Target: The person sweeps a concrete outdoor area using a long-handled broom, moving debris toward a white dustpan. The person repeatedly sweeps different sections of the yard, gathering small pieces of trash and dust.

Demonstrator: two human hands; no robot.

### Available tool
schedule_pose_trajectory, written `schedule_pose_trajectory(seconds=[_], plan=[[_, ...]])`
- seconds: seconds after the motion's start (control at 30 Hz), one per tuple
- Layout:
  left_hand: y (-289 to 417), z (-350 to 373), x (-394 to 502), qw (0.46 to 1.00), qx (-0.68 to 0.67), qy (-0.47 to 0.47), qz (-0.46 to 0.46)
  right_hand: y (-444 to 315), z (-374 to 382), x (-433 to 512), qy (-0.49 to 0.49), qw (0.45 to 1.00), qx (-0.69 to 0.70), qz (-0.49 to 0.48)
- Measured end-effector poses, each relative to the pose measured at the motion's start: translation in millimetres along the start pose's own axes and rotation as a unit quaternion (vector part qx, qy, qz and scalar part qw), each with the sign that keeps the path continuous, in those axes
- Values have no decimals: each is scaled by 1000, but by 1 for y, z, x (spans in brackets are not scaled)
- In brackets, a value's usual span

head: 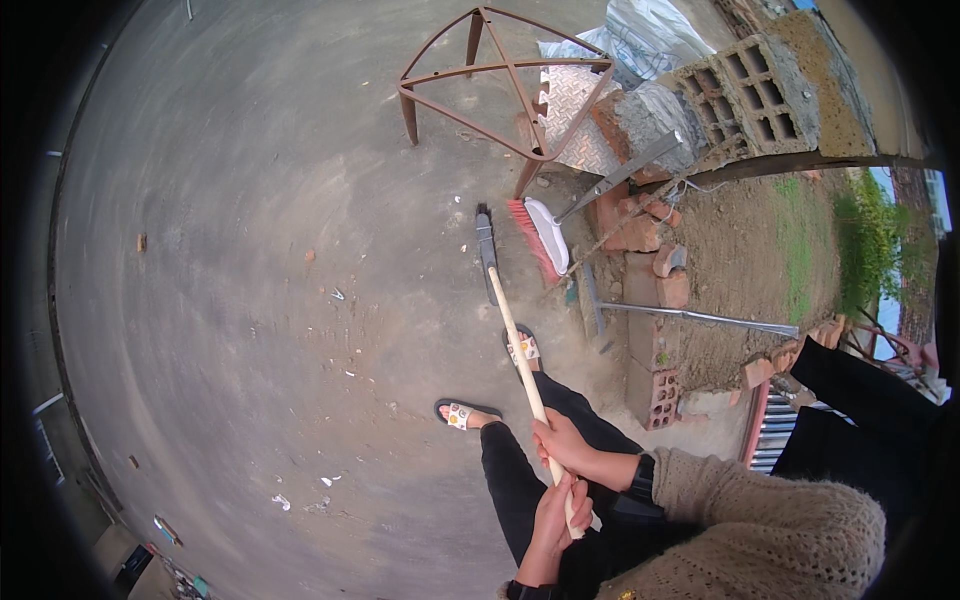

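Both of my hands grip the pale wooden handle (pixel 516 330) of a push broom. My left hand (pixel 559 514) is wrapped around it near its top end. Just further down the handle, my right hand (pixel 562 442) holds it too. The dark grey broom head (pixel 487 251) rests on the concrete floor (pixel 225 322) beyond my feet, and its dark bristles show only at the far tip. Beside it stands a second broom with a white head (pixel 546 236) and red bristles, its grey handle leaning toward the blocks. Small white scraps (pixel 330 480) lie scattered on the floor.
A brown metal stool frame (pixel 511 65) stands past the broom head, near a patterned mat (pixel 577 112) and a white sack (pixel 652 37). Hollow blocks (pixel 750 90) and loose bricks (pixel 641 232) edge a soil bed. A metal-handled squeegee (pixel 697 315) leans on the right-hand bricks.
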State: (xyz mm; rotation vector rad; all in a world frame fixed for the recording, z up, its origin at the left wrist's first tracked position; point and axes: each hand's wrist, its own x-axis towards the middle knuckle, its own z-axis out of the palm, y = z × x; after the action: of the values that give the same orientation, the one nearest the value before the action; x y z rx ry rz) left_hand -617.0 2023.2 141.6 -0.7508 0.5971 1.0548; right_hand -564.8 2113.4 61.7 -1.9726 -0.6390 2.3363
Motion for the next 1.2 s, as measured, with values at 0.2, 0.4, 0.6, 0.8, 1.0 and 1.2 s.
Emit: schedule_pose_trajectory(seconds=[0.2, 0.4, 0.6, 0.8, 1.0, 1.2], plan=[[42, -17, 85, 998, -22, -30, 50, -13, -2, 113, 72, 966, -250, 12], [34, -25, 43, 996, -2, 46, 78, 3, 28, 84, -20, 958, -277, -71], [-10, -9, 41, 998, -58, -31, -7, -3, -20, 31, 96, 926, -350, -102], [12, -21, 62, 994, -48, 62, 74, 1, -4, 69, -8, 984, -176, -21], [-37, -11, 25, 999, -11, 35, 5, 19, -23, 7, 44, 947, -309, -71], [10, -33, 54, 997, -4, 69, 42, 19, -5, 69, 30, 972, -234, 5]])
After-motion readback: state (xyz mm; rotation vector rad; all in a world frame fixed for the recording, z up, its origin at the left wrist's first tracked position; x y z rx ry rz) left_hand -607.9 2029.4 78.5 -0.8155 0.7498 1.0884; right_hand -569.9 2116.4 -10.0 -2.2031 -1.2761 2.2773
